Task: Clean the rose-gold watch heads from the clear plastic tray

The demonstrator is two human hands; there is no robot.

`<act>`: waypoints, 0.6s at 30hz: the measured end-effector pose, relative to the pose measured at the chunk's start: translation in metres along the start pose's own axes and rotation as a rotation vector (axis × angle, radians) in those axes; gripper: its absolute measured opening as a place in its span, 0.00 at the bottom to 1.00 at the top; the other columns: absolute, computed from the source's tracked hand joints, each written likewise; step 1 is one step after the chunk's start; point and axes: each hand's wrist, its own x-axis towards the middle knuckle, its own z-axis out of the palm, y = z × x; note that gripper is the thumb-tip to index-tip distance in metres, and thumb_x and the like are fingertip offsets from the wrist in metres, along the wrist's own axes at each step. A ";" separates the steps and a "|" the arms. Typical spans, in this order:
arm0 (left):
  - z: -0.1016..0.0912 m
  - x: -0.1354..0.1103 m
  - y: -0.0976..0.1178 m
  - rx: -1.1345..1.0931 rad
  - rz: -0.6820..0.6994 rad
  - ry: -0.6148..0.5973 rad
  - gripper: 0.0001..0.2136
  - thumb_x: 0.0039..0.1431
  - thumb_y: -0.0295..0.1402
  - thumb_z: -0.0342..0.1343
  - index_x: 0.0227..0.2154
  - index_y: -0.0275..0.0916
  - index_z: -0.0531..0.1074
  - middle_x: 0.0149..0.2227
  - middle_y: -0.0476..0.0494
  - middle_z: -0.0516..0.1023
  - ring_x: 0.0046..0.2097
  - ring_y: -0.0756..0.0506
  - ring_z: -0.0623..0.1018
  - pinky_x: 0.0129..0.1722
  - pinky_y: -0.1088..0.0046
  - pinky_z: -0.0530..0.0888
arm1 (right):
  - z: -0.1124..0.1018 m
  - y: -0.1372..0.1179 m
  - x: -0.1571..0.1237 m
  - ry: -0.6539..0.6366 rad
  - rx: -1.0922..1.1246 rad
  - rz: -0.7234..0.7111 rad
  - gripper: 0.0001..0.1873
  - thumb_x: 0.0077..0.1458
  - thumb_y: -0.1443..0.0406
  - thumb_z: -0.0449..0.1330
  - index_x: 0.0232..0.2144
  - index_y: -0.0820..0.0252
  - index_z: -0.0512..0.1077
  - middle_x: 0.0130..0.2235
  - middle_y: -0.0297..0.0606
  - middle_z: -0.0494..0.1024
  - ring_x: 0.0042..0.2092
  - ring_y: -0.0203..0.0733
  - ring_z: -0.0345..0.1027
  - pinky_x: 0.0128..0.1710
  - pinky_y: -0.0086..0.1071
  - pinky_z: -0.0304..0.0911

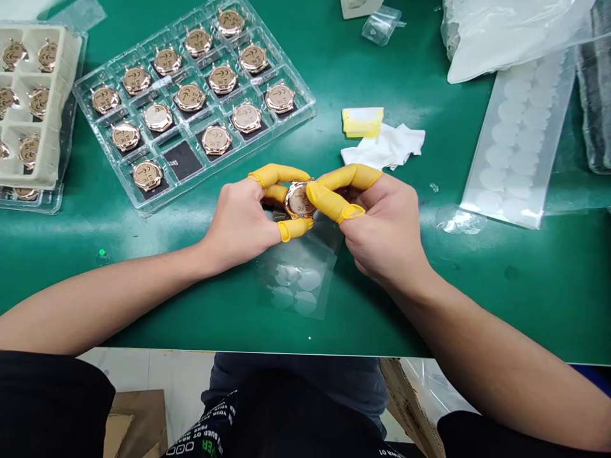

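My left hand (pixel 243 219) and my right hand (pixel 377 226) together pinch a rose-gold watch case (pixel 299 201) between their fingertips, its back facing up. Yellow finger cots cover several fingers on both hands. Just below the hands, a small clear sheet of round film stickers (pixel 296 286) lies on the mat, partly under my right hand. Farther up, a clear compartment tray (pixel 112 166) holds several similar watch cases (pixel 189 97), each in its own cell.
A white insert tray (pixel 62 83) with more watch cases stands at the far left. A yellow sponge (pixel 363 122) rests on a white cloth (pixel 391 147). A long sticker strip (pixel 518 140) and plastic bags (pixel 506 38) lie at the right on the green mat (pixel 453 273).
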 end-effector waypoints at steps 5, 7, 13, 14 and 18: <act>0.000 0.000 0.001 0.008 -0.011 0.005 0.23 0.49 0.30 0.72 0.51 0.42 0.79 0.42 0.49 0.87 0.41 0.47 0.86 0.47 0.69 0.84 | 0.002 0.005 -0.001 -0.006 -0.015 -0.059 0.16 0.59 0.49 0.72 0.34 0.53 0.80 0.35 0.33 0.82 0.33 0.38 0.74 0.32 0.35 0.70; 0.001 0.000 0.001 0.010 -0.017 0.007 0.24 0.49 0.30 0.72 0.51 0.42 0.79 0.43 0.49 0.87 0.41 0.47 0.86 0.47 0.68 0.84 | 0.003 0.006 0.000 -0.010 -0.025 -0.072 0.16 0.60 0.49 0.72 0.34 0.53 0.79 0.35 0.34 0.82 0.34 0.38 0.74 0.33 0.35 0.71; 0.001 0.001 0.004 0.005 -0.061 0.026 0.23 0.48 0.30 0.72 0.50 0.42 0.80 0.42 0.48 0.87 0.41 0.45 0.86 0.45 0.67 0.85 | -0.016 0.003 0.022 0.348 0.006 -0.166 0.15 0.65 0.50 0.66 0.37 0.53 0.76 0.38 0.39 0.81 0.38 0.43 0.76 0.36 0.40 0.71; 0.001 0.001 0.004 0.006 -0.068 0.026 0.23 0.48 0.31 0.72 0.50 0.42 0.80 0.42 0.49 0.87 0.41 0.45 0.86 0.45 0.67 0.85 | -0.024 0.001 0.029 0.391 -0.060 -0.185 0.13 0.66 0.52 0.65 0.38 0.53 0.75 0.39 0.41 0.81 0.39 0.45 0.76 0.38 0.41 0.71; 0.000 0.001 0.004 0.002 -0.070 0.016 0.23 0.47 0.31 0.72 0.49 0.42 0.81 0.40 0.50 0.87 0.39 0.46 0.86 0.43 0.68 0.84 | -0.053 -0.008 0.066 0.183 -0.687 -0.172 0.16 0.62 0.62 0.64 0.52 0.51 0.77 0.53 0.45 0.83 0.59 0.60 0.73 0.58 0.56 0.68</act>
